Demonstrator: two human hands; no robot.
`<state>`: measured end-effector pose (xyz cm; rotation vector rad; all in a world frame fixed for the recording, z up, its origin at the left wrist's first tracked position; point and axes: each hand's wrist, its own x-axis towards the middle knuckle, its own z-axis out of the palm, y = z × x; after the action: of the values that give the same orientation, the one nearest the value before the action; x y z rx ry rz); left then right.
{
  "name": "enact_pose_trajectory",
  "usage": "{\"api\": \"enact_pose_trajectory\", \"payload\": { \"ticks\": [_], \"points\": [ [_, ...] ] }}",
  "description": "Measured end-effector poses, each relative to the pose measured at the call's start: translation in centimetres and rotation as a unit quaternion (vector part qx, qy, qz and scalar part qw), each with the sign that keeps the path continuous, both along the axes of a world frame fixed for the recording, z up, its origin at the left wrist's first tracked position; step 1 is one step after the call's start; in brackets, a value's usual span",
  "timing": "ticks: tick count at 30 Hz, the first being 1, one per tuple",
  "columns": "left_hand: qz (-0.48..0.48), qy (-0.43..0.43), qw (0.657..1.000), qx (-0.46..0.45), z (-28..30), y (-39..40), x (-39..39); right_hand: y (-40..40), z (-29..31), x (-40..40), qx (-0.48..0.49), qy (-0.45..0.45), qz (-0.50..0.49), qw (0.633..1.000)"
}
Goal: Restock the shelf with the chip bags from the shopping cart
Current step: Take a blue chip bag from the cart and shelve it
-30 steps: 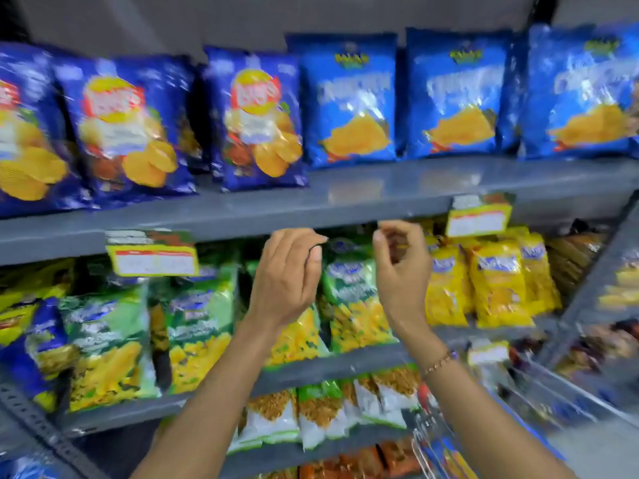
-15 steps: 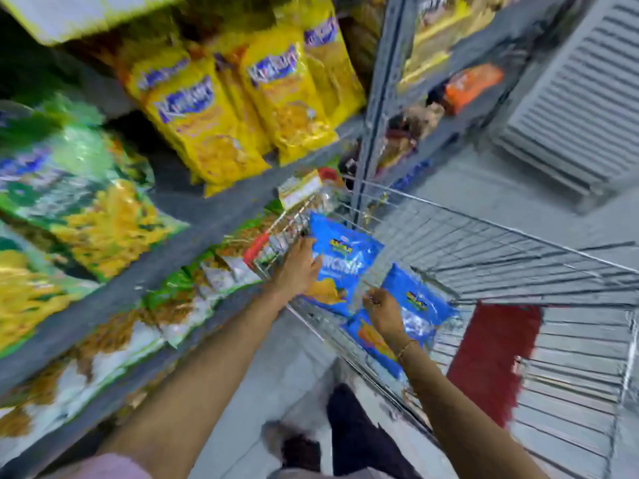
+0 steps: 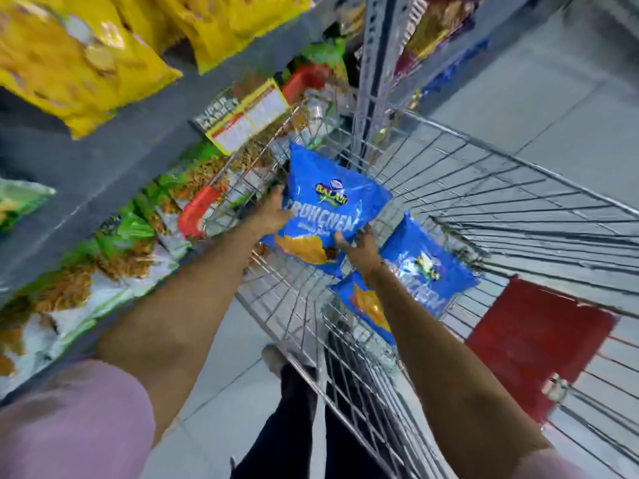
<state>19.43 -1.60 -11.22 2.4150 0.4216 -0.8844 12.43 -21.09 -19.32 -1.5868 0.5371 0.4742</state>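
While our left hand point(image 3: 273, 216) and right hand point(image 3: 359, 248) are pinching the upper blue chip bag point(image 3: 332, 216) inside the shopping cart point(image 3: 518, 188), we are judging the pickup step underway, next requiring a lift to the shelf point(image 3: 103, 157).

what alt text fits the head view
Both hands, left and right, grip a blue chip bag over a wire cart; a second blue bag lies inside, snack shelves at left.

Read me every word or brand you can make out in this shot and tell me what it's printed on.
"BALAJI": logo on the blue chip bag held by both hands.
"CRUNCHEM": same bag, blurred, likely reading.
"SUPER": shelf price tag; the rest is too blurred.
Second blue bag in the cart: print unreadable.
Yellow bags: unreadable.
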Motion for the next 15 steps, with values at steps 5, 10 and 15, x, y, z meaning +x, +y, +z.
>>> {"api": "enact_pose_trajectory", "payload": {
  "ticks": [5, 10, 15],
  "points": [
    [0.059, -0.007, 0.994, -0.093, 1.8, -0.9, 0.0, 0.1, 1.8, -0.3, 0.012, 0.052, 0.002, 0.999],
    [0.061, -0.067, 0.989, -0.117, 3.8, -0.7, -1.0, -0.8, 4.1, -1.5, 0.009, 0.023, -0.031, 0.999],
    [0.087, -0.143, 0.967, -0.193, 10.1, -1.9, -2.4, -3.3, 10.4, -1.4, 0.025, -0.075, -0.056, 0.995]
  ]
}}
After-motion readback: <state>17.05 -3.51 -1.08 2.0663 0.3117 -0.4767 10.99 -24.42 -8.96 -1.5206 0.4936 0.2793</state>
